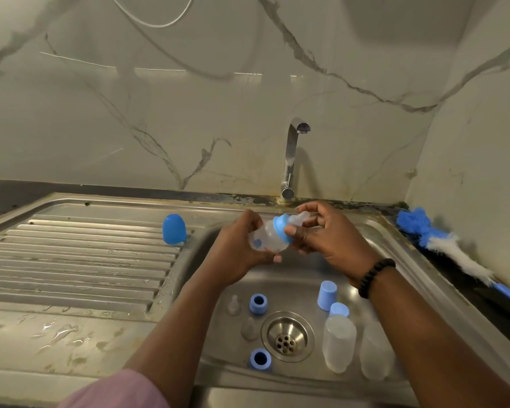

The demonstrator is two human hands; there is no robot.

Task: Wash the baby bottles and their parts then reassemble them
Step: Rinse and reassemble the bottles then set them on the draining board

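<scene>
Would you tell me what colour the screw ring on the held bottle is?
Blue, seen in the head view: the ring on the clear bottle.

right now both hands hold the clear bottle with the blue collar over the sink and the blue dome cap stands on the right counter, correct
Not quite: the head view shows the blue dome cap standing on the ribbed steel drainboard, left of the sink. Both hands do hold the clear bottle with the blue collar.

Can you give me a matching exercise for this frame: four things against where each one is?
Things:
1. brush
2. blue cap
3. assembled bottle
4. two blue rings

Places:
A. in both hands, over the sink
B. standing on the draining board
C. on the sink floor near the drain
D. on the counter right of the sink

Pairs: 1-D, 2-B, 3-A, 4-C
</scene>
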